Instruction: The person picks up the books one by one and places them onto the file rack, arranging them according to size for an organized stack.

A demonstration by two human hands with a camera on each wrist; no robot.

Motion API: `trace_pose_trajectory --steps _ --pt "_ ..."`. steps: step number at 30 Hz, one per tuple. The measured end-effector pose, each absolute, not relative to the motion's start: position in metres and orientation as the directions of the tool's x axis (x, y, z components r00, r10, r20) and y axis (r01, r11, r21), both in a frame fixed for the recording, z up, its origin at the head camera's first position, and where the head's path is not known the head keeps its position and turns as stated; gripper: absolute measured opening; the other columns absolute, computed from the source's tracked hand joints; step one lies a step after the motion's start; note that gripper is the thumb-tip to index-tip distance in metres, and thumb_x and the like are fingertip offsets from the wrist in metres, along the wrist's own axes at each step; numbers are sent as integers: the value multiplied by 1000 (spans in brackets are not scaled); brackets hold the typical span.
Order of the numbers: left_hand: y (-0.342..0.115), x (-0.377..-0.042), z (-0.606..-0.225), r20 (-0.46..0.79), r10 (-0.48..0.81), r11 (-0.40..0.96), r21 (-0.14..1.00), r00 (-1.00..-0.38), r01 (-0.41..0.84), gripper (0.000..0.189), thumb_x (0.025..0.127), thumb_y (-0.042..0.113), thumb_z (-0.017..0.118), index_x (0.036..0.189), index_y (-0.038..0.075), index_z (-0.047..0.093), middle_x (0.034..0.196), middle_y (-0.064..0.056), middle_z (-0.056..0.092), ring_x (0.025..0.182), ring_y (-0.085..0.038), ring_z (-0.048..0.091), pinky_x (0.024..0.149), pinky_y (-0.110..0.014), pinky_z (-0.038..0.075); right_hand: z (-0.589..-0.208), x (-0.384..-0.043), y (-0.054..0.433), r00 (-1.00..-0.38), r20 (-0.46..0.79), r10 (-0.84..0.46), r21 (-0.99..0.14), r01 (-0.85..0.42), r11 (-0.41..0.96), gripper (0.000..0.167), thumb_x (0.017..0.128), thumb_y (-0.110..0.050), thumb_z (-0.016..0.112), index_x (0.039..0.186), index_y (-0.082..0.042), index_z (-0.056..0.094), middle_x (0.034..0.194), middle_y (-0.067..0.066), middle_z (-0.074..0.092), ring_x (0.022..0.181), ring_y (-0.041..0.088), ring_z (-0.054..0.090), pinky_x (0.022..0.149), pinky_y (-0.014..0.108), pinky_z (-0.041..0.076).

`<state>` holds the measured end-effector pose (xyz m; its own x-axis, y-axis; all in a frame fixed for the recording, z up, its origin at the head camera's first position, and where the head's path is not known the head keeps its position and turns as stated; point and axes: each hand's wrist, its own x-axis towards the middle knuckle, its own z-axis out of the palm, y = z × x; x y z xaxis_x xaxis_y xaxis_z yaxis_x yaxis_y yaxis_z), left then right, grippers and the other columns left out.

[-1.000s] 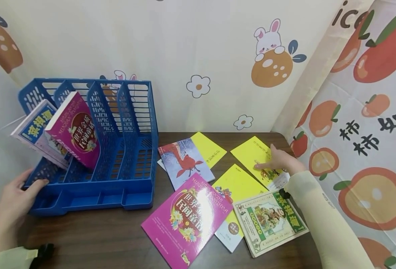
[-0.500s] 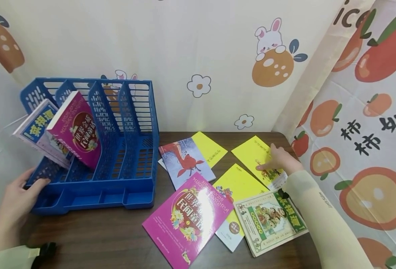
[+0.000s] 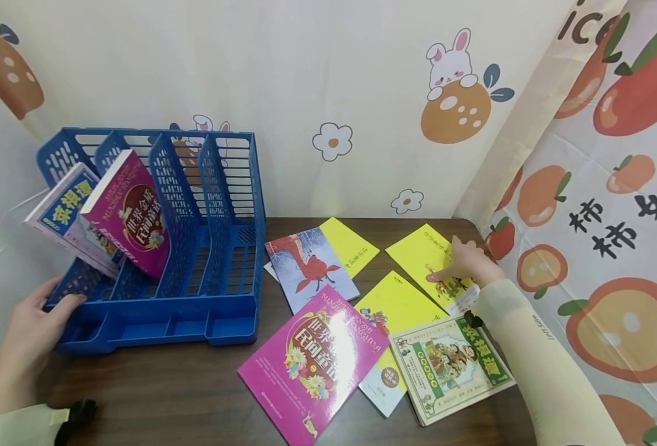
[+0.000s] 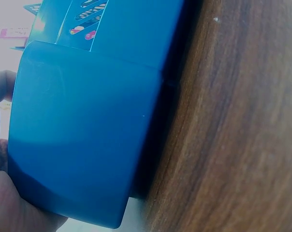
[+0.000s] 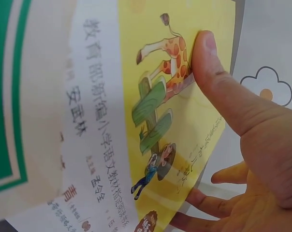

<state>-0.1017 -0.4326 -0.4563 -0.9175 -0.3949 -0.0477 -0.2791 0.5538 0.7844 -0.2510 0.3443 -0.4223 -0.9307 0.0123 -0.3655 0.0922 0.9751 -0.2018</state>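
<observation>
At the left in the head view, my left hand (image 3: 34, 328) grips the front left corner of a blue desktop file rack (image 3: 155, 319), thumb over its rim. Close up in the left wrist view is the rack's smooth side wall (image 4: 83, 130). Two books lean in its left slots: a blue-and-white one (image 3: 72, 210) and a magenta one (image 3: 133, 217). At the back right, my right hand (image 3: 470, 260) is on a yellow picture-covered book (image 3: 417, 248). In the right wrist view the thumb lies on its cover, with the fingers at the opposite edge.
Several books overlap mid-table: a magenta one (image 3: 300, 365), a blue one with a red animal (image 3: 311, 266), yellow ones (image 3: 342, 244) (image 3: 400, 297) and a green-and-cream one (image 3: 451, 365), beside the right forearm. Behind the table (image 3: 161, 396) hangs a printed curtain (image 3: 283, 93).
</observation>
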Motion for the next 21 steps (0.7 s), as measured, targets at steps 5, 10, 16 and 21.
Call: trace_pose_trajectory --steps 5,10,16,21 --pt "-433 -102 -458 -52 -402 550 784 -914 -286 73 110 33 53 168 -6 30 156 -45 43 125 -53 44 120 -77 33 -424 -250 345 -939 -343 6 -199 79 977 151 74 -72 93 164 20 13 159 54 24 143 76 25 115 84 30" --pt "-431 -101 -456 -62 -399 540 791 -915 -289 74 110 32 51 168 -8 27 158 -47 39 132 -63 39 117 -82 30 -426 -251 348 -956 -294 0 -213 65 975 144 71 -70 95 162 17 24 148 51 35 133 69 37 107 79 40" --pt "-430 -102 -453 -53 -382 549 790 -923 -273 75 110 32 50 168 -8 26 157 -50 37 135 -68 37 113 -87 29 -421 -246 356 -987 -157 -23 -281 22 960 112 82 -40 97 160 12 36 146 43 44 129 59 42 109 76 40" --pt "-432 -102 -455 -60 -390 542 792 -919 -282 74 110 32 50 168 -8 26 157 -49 38 133 -66 38 115 -86 29 -411 -240 352 -999 -41 4 -357 18 934 91 88 -26 92 157 6 43 131 32 53 113 48 50 99 67 46"
